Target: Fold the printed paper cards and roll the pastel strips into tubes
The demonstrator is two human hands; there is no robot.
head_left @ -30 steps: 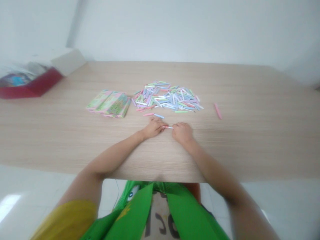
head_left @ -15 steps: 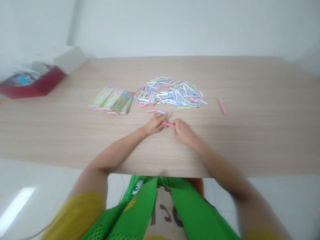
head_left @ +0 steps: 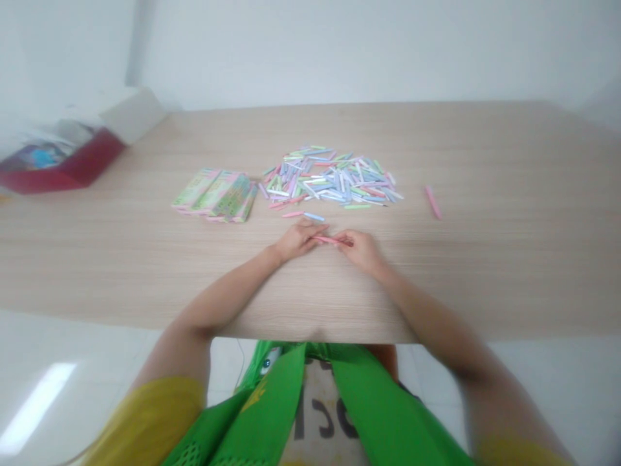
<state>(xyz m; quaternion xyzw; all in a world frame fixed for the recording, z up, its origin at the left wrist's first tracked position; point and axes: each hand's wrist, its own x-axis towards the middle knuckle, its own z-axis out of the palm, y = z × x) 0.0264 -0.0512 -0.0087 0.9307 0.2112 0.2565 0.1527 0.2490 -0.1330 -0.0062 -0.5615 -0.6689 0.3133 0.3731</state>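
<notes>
A slim pink pen (head_left: 326,239) spans the gap between my two hands, low over the table. My left hand (head_left: 295,241) is closed on its left end, palm down near the tabletop. The fingers of my right hand (head_left: 361,249) pinch its right end. Blur hides the finer detail at the fingertips. Just beyond my left hand lie a pink piece (head_left: 293,214) and a light blue piece (head_left: 314,217), end to end. Farther back spreads a heap of pastel pens or pen parts (head_left: 334,181).
Left of the heap are stacked green-and-pink printed packs (head_left: 213,194). A lone thick pink pen (head_left: 433,202) lies to the right. At the far left stands a red box (head_left: 72,165) with assorted things in it. The wooden table (head_left: 310,298) ends close to my body.
My right hand's grip has shifted: its fingers are now more extended around the pink pen's right end. My left hand has flattened slightly, its raised finger lowered. The piles look the same.
</notes>
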